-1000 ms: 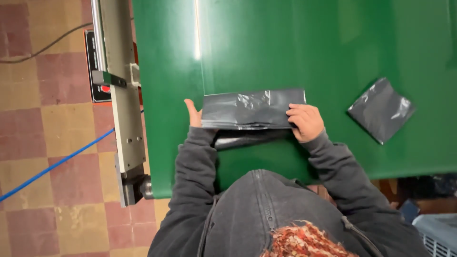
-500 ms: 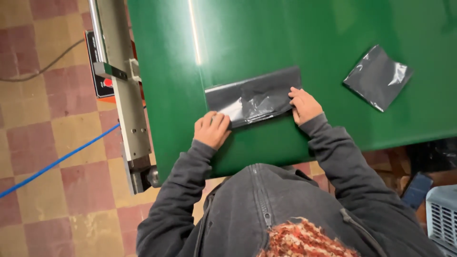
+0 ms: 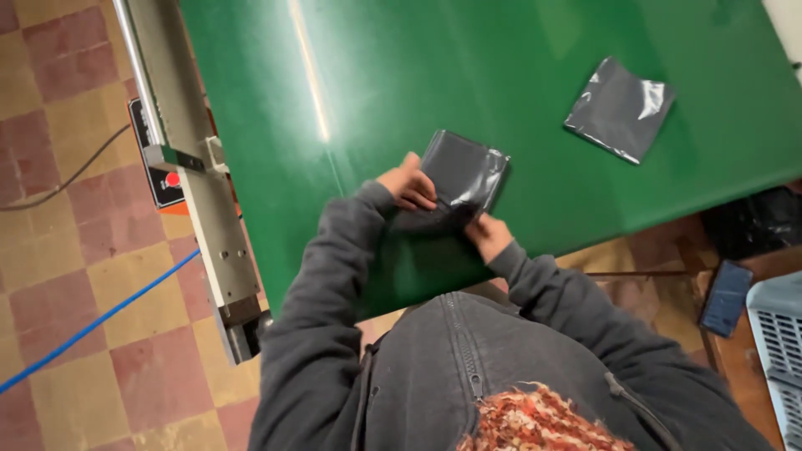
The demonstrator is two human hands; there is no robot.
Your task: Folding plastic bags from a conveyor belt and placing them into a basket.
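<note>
Dim warm indoor light, bright glare streak on the green table, sheen on the grey bags, slight motion blur

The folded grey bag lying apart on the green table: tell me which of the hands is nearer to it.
Right. The right hand sits below and to the left of the folded grey bag, gripping another dark bag; the left hand is farther left, beyond that bag.

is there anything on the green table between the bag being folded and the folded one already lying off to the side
Nothing visible. The left hand and right hand hold the grey plastic bag near the table's near edge. The bare green table runs from it to the folded grey bag farther right.
</note>
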